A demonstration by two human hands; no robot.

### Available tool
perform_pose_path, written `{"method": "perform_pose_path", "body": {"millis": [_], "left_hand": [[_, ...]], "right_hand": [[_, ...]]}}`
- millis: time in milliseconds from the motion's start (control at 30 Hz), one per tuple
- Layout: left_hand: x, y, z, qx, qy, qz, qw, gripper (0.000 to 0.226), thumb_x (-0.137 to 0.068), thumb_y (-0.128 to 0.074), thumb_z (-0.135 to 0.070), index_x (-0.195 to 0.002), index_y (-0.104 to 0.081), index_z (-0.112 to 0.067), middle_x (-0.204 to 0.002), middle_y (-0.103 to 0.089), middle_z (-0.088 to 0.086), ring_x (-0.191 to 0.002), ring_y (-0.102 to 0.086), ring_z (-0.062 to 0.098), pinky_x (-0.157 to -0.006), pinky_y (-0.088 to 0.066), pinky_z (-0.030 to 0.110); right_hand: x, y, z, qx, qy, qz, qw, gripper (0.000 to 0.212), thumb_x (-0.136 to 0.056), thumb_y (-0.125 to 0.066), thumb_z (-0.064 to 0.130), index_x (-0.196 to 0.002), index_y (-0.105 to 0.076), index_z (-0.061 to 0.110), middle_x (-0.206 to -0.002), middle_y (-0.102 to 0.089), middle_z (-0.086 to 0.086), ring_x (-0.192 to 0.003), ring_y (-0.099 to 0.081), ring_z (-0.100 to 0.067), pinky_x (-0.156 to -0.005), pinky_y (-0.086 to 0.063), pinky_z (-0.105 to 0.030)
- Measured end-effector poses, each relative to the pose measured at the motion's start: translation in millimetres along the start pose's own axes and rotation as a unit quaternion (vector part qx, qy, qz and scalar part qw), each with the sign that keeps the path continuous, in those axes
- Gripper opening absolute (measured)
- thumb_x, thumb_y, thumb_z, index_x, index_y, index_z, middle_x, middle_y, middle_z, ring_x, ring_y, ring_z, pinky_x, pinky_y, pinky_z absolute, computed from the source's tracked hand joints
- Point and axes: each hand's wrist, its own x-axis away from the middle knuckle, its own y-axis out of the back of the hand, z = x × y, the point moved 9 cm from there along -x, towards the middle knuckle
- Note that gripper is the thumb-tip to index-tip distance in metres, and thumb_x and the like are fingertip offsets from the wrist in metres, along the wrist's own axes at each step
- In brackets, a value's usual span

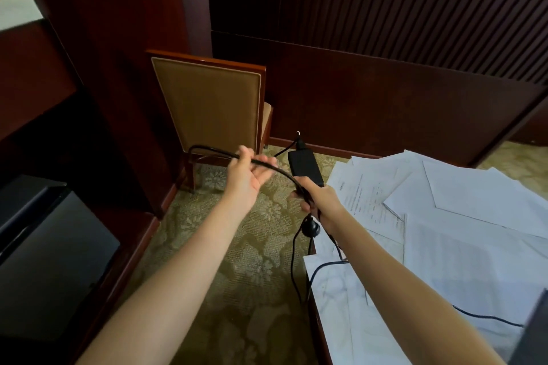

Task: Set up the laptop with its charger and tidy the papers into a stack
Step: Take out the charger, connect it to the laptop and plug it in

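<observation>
Left hand (247,179) mid-frame, fingers pinching cable (207,152). Right hand (321,201) gripping cable at near end of charger (305,167). Papers (459,216) scattered, right of frame. Chair (207,104) behind.

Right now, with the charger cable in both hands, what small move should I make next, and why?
Probably pull the cable loop straight with the left hand: it doubles back near the chair, while the plug hangs unplugged below the right hand, which grips the cable.
</observation>
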Motion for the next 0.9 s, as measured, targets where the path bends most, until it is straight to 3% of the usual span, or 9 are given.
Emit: {"method": "perform_pose_path", "body": {"millis": [200, 300, 400, 467, 567, 633, 733, 800, 900], "left_hand": [[-29, 8, -74, 0.201, -0.062, -0.024, 0.977, 0.042, -0.101, -0.029, -0.038, -0.066, -0.036, -0.016, -0.037, -0.029, -0.008, -0.029, -0.023, 0.005, -0.036, -0.023, 0.015], [-29, 11, -85, -0.057, -0.065, -0.042, 0.995, 0.036, -0.097, -0.039, -0.043, -0.072, -0.043, -0.018, -0.053, -0.037, -0.008, -0.030, -0.022, 0.002, -0.030, -0.016, 0.015], [-13, 10, -32, -0.382, 0.017, -0.030, 0.923, 0.046, -0.084, -0.053, -0.057, -0.101, -0.049, -0.015, -0.085, -0.050, -0.002, -0.040, -0.026, 0.002, -0.028, -0.020, 0.013], [-2, 10, 12, -0.463, 0.094, 0.016, 0.881, 0.066, -0.075, -0.059, -0.062, -0.115, -0.051, -0.011, -0.095, -0.054, 0.002, -0.044, -0.028, 0.005, -0.029, -0.022, 0.013], [2, 13, 35, -0.421, 0.131, 0.006, 0.898, 0.055, -0.073, -0.071, -0.049, -0.110, -0.059, -0.010, -0.072, -0.053, 0.003, -0.033, -0.028, 0.006, -0.032, -0.021, 0.015], [0, 20, 32, -0.381, 0.108, -0.030, 0.918, 0.046, -0.075, -0.072, -0.041, -0.105, -0.059, -0.009, -0.065, -0.055, 0.002, -0.038, -0.039, 0.008, -0.037, -0.034, 0.021], [-7, 34, 25, -0.314, 0.072, -0.072, 0.944, 0.048, -0.077, -0.072, -0.035, -0.113, -0.055, -0.008, -0.102, -0.065, 0.011, -0.084, -0.061, 0.017, -0.069, -0.053, 0.037], [-11, 42, 21, -0.282, 0.054, -0.077, 0.955, 0.036, -0.078, -0.072, -0.032, -0.104, -0.057, -0.012, -0.102, -0.061, 0.008, -0.073, -0.055, 0.013, -0.050, -0.041, 0.022], [-15, 52, 13, -0.287, 0.029, -0.080, 0.954, 0.047, -0.078, -0.073, -0.030, -0.115, -0.052, -0.009, -0.103, -0.060, 0.006, -0.059, -0.047, 0.010, -0.044, -0.033, 0.021]], "right_hand": [[3, 6, -2, 0.044, -0.003, 0.015, 0.999, 0.022, -0.080, -0.071, 0.019, -0.096, -0.066, 0.004, -0.069, -0.071, -0.003, -0.049, -0.063, -0.010, -0.049, -0.051, -0.018], [4, 8, -3, 0.072, 0.002, 0.025, 0.997, 0.027, -0.081, -0.070, 0.022, -0.100, -0.066, 0.003, -0.070, -0.072, -0.001, -0.050, -0.062, -0.010, -0.053, -0.053, -0.018], [7, -4, 7, 0.125, 0.031, 0.056, 0.990, 0.019, -0.083, -0.069, 0.021, -0.091, -0.066, 0.004, -0.070, -0.071, -0.002, -0.042, -0.051, -0.009, -0.050, -0.046, -0.019], [11, -19, 17, 0.213, 0.065, 0.097, 0.970, 0.013, -0.084, -0.067, 0.022, -0.084, -0.064, 0.009, -0.070, -0.069, -0.002, -0.044, -0.052, -0.002, -0.048, -0.041, -0.018], [17, -32, 22, 0.306, 0.084, 0.154, 0.936, 0.016, -0.087, -0.065, 0.025, -0.087, -0.062, 0.010, -0.073, -0.065, -0.006, -0.043, -0.051, 0.003, -0.042, -0.037, -0.014], [21, -27, 25, 0.282, 0.089, 0.160, 0.942, 0.018, -0.091, -0.059, 0.028, -0.090, -0.061, 0.010, -0.078, -0.059, -0.012, -0.047, -0.050, -0.001, -0.046, -0.043, -0.015], [22, 11, 39, 0.146, 0.122, 0.068, 0.980, 0.018, -0.099, -0.043, 0.022, -0.095, -0.061, 0.024, -0.090, -0.064, -0.002, -0.069, -0.057, -0.008, -0.067, -0.051, -0.022], [24, 46, 39, 0.154, 0.127, 0.004, 0.980, 0.020, -0.098, -0.044, 0.016, -0.096, -0.061, 0.027, -0.096, -0.065, 0.004, -0.083, -0.058, -0.010, -0.078, -0.047, -0.026], [39, 63, 9, 0.288, 0.035, 0.075, 0.954, 0.014, -0.091, -0.057, 0.013, -0.104, -0.064, 0.016, -0.091, -0.065, 0.008, -0.084, -0.060, -0.008, -0.073, -0.045, -0.015]]}}
